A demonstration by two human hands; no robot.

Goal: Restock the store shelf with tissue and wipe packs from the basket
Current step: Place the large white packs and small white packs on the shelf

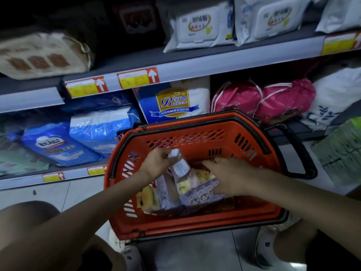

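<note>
Shop floor [195,255], orange basket [195,228]: left fingers [165,153] round near-upright white pack [180,167], right fingers [212,165] flat on packs [201,194].

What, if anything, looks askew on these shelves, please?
The blue packs on the lower shelf lie slumped and tilted, not upright; the small packs in the orange basket are jumbled at mixed angles.

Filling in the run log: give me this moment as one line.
stage: picking from orange basket | left hand: grips white pack | right hand: on purple pack, grip unclear
</note>
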